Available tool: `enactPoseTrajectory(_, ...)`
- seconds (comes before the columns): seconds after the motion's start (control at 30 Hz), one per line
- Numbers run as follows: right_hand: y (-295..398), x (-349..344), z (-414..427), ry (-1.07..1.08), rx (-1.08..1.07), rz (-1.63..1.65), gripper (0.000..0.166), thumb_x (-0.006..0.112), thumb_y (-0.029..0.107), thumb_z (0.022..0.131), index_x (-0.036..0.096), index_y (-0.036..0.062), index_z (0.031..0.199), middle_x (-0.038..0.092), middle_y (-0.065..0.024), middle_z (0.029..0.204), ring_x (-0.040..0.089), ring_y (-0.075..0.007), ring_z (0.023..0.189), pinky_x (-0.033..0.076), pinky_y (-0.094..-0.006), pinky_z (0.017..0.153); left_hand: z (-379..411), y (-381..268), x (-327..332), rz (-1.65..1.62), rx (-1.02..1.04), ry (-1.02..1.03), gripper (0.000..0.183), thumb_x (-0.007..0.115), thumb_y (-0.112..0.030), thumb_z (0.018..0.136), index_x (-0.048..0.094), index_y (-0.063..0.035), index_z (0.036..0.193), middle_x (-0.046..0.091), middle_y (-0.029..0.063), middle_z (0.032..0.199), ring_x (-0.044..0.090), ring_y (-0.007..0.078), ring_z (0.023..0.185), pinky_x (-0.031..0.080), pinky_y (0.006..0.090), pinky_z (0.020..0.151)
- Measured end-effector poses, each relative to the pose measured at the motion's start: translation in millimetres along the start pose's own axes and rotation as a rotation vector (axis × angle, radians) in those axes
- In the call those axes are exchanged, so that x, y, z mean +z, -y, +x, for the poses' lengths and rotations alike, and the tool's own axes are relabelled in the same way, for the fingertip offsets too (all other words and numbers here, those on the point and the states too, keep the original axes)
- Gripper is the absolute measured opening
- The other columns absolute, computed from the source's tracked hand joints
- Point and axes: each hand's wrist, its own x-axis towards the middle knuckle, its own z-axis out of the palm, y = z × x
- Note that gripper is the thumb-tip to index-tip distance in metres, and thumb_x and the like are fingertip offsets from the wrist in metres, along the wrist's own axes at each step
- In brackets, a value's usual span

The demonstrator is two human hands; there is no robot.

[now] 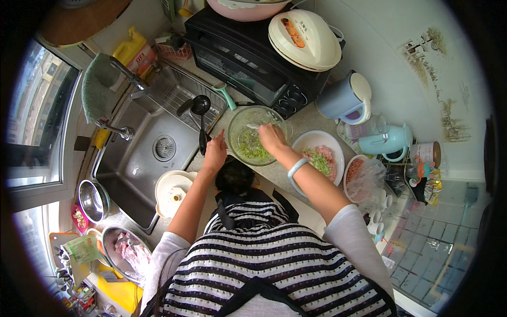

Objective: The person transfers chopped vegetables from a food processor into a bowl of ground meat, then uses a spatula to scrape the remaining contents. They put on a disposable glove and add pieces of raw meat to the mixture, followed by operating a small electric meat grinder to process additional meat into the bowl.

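A clear glass bowl [259, 159] holding chopped green vegetable [253, 147] stands on the counter before me. My right hand [272, 138], with a pale bangle on its wrist, reaches into it. Its fingers are closed around a small white utensil [252, 126], whose far part is hard to make out. At the bowl's near left edge is my left hand [216, 152], index finger extended, the others curled; whether it grips the rim is unclear. To the right, a white bowl [336, 144] contains minced meat [328, 152] topped with chopped greens [319, 161].
A steel sink [136, 170] lies left, with a black ladle [202, 119] at its edge. Behind the bowl are a green-handled peeler [227, 97] and a black toaster oven [237, 63]. An electric kettle [342, 97] stands right. A steel bowl of raw meat [107, 241] sits lower left.
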Motion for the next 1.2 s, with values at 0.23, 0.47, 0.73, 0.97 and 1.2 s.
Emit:
enactPoseTrajectory(0.23, 16, -15, -24, 0.192, -0.050, 0.091, 0.010, 0.056, 0.001, 0.077, 0.065, -0.0022, 0.077, 0.064, -0.0233, 0.080, 0.065, -0.0353, 0.078, 0.053, -0.0426, 0.067, -1, 1, 0, 0.005, 0.019, -0.033, 0.037, 0.038, -0.003, 0.095, 0.048, 0.0013, 0.130, 0.052, 0.0086, 0.060, 0.051, 0.0137, 0.046, 0.043, 0.0298, 0.047)
enactPoseTrajectory(0.47, 7, -8, -13, 0.084, 0.047, 0.125, 0.015, 0.055, 0.008, 0.083, 0.065, -0.0031, 0.081, 0.063, -0.0250, 0.082, 0.064, -0.0376, 0.080, 0.051, -0.0446, 0.069, 0, -18, -7, 0.014, -0.104, 0.011, 0.041, 0.039, 0.003, 0.086, 0.050, 0.0046, 0.125, 0.057, 0.0173, 0.065, 0.058, 0.0271, 0.057, 0.047, 0.0355, 0.057)
enactPoseTrajectory(0.73, 0, 0, -3, -0.112, 0.133, 0.527, 0.021, 0.052, 0.011, 0.083, 0.064, -0.0027, 0.074, 0.062, -0.0249, 0.078, 0.062, -0.0398, 0.073, 0.049, -0.0453, 0.067, -1, -20, -5, -0.020, -0.145, 0.028, 0.042, 0.040, 0.004, 0.087, 0.049, 0.0024, 0.128, 0.055, 0.0116, 0.062, 0.054, 0.0179, 0.047, 0.045, 0.0309, 0.048)
enactPoseTrajectory(0.97, 13, -20, -34, 0.169, -0.191, 0.224, 0.017, 0.053, 0.008, 0.080, 0.065, -0.0019, 0.076, 0.062, -0.0244, 0.076, 0.062, -0.0390, 0.074, 0.049, -0.0452, 0.068, -3, -6, -4, -0.064, -0.127, 0.037, 0.037, 0.035, -0.005, 0.096, 0.044, 0.0008, 0.132, 0.052, 0.0059, 0.066, 0.049, 0.0113, 0.045, 0.041, 0.0263, 0.038)
enactPoseTrajectory(1.2, 7, -8, -13, 0.129, -0.185, 0.248, 0.016, 0.054, 0.010, 0.082, 0.065, -0.0021, 0.081, 0.062, -0.0238, 0.078, 0.061, -0.0394, 0.075, 0.049, -0.0461, 0.068, 21, -31, -13, -0.292, -0.370, 0.166, 0.051, 0.056, -0.022, 0.090, 0.043, 0.0044, 0.132, 0.052, 0.0087, 0.058, 0.052, 0.0114, 0.046, 0.044, 0.0281, 0.038)
